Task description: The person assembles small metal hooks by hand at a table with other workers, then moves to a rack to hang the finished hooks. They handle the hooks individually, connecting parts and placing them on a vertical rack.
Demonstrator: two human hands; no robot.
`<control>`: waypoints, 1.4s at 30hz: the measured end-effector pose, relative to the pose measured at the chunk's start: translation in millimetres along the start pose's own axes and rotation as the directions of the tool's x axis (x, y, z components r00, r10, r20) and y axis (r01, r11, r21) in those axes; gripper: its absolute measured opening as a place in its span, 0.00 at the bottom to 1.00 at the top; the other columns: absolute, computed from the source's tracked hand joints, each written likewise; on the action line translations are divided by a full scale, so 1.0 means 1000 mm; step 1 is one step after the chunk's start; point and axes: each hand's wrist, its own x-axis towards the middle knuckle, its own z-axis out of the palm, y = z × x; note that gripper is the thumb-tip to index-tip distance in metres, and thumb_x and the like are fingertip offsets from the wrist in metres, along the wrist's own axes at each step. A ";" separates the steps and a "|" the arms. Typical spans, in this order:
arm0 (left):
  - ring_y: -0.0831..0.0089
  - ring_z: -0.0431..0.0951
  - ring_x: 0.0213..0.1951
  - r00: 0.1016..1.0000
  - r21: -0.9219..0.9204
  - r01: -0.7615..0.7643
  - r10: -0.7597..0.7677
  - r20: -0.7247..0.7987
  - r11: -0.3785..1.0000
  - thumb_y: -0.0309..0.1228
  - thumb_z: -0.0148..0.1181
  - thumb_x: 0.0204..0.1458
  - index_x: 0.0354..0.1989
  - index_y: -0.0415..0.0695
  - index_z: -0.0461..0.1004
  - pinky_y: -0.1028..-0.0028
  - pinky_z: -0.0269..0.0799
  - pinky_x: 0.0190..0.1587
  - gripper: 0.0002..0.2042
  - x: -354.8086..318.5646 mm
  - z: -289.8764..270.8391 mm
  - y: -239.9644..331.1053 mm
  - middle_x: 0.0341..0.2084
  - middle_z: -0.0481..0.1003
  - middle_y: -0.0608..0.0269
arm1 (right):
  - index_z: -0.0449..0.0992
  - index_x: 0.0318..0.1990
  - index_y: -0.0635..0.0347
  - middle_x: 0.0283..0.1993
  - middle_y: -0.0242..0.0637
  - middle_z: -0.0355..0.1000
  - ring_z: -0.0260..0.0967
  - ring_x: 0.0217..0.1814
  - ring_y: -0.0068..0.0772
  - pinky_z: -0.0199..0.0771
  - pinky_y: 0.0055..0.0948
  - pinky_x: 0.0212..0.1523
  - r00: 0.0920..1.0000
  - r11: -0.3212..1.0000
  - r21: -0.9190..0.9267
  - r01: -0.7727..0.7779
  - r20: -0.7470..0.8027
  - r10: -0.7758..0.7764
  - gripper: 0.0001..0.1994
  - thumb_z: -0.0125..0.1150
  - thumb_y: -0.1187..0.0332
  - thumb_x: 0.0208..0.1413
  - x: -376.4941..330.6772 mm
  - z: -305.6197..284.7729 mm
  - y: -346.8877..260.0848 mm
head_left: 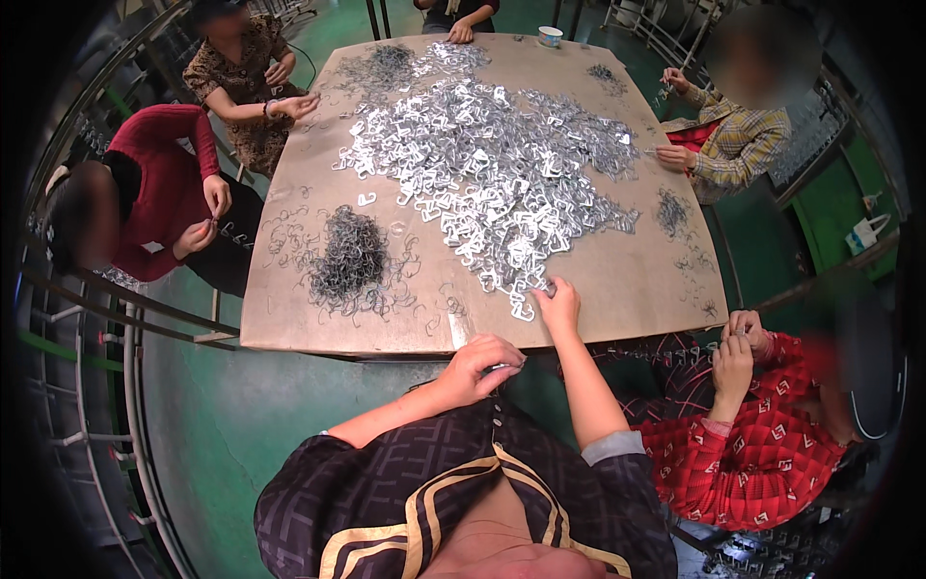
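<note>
A large heap of flat, silvery-white hook-shaped metal pieces [482, 174] is spread over the brown table top [415, 289]. My right hand [559, 307] reaches to the near tip of that heap, thumb and fingers slightly apart beside a few loose pieces [522, 309]. Closer to my body, just off the table's near edge, my left hand [479, 370] is curled closed. A small bit of something shows at its fingers, too little to name. Left of the heap lies a dark pile of thin curved wire hooks [347, 259], with strays scattered around it.
Co-workers sit around the table: one in a dark red top [164, 154], one in a patterned dress [241, 82], one in yellow plaid [743, 145], and one in red [723, 463] close on my right. More wire piles [672, 212] and a small cup [550, 37] are on the table.
</note>
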 end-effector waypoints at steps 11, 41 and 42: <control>0.64 0.75 0.36 1.000 0.004 0.031 -0.031 -0.003 1.000 0.21 0.59 0.44 0.30 0.41 0.73 0.69 0.66 0.41 0.05 -0.002 0.003 -0.006 0.31 0.76 0.61 | 0.73 0.35 0.66 0.30 0.43 0.75 0.74 0.32 0.39 0.72 0.34 0.35 0.965 0.973 0.090 -0.211 0.180 0.193 0.12 0.64 0.73 0.42 -0.003 -0.042 -0.024; 0.61 0.75 0.35 0.947 0.849 0.256 -0.294 -0.125 0.462 0.26 0.54 0.40 0.24 0.42 0.75 0.67 0.71 0.37 0.04 -0.020 -0.058 -0.101 0.28 0.74 0.57 | 0.74 0.29 0.71 0.32 0.32 0.68 0.67 0.30 0.16 0.67 0.16 0.31 0.989 0.627 0.767 -0.139 0.137 0.052 0.03 0.62 0.81 0.47 -0.095 -0.113 -0.086; 0.62 0.74 0.35 0.946 0.888 0.209 -0.315 -0.078 0.409 0.26 0.54 0.39 0.22 0.42 0.74 0.67 0.71 0.36 0.04 -0.021 -0.060 -0.108 0.28 0.74 0.57 | 0.74 0.29 0.71 0.32 0.32 0.68 0.67 0.30 0.16 0.68 0.16 0.31 0.988 0.621 0.769 -0.150 0.141 0.065 0.03 0.62 0.81 0.46 -0.097 -0.112 -0.085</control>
